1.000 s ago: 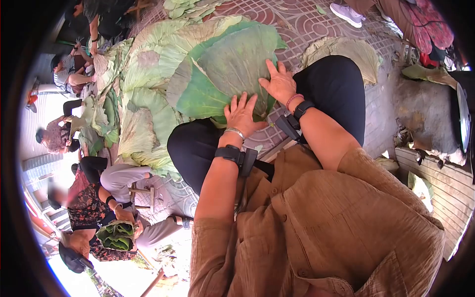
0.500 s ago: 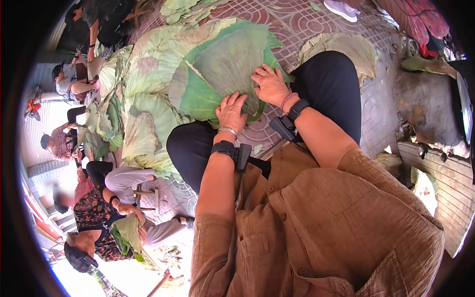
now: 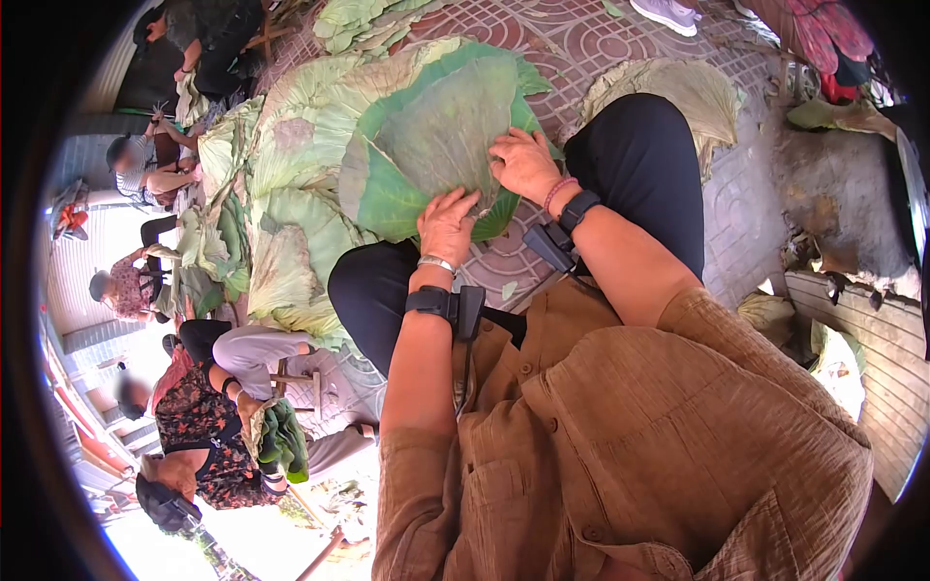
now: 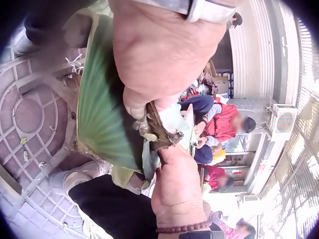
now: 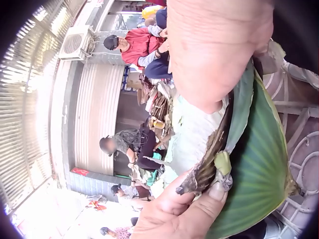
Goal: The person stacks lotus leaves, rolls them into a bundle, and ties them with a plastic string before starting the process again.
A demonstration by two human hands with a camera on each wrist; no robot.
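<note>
Large layered green leaves (image 3: 441,121) spread over the lap, with a grey-green one on top. At their near edge, my left hand (image 3: 448,229) and right hand (image 3: 526,165) grip with bent fingers, a short gap apart. The left wrist view has my left hand (image 4: 167,55) pinching a brown, crumpled leaf edge (image 4: 160,130), and my right hand (image 4: 177,186) on the leaves below. In the right wrist view, the left thumb and finger (image 5: 185,211) pinch the ragged brown edge (image 5: 207,167); my right hand (image 5: 217,50) holds farther along, its fingertips partly hidden.
Pale, wilted leaves (image 3: 300,145) are heaped at the left. Another flat leaf pile (image 3: 668,87) lies beyond the right knee on patterned paving (image 3: 727,232). Several people sit at the left; one (image 3: 208,416) holds folded leaves (image 3: 281,438). A slatted wooden surface (image 3: 872,368) stands at the right.
Both hands have drawn slightly left, and their spread fingers have bent over the leaf edge. The leaves have shifted slightly with them. The seated person at lower left has turned the held leaves.
</note>
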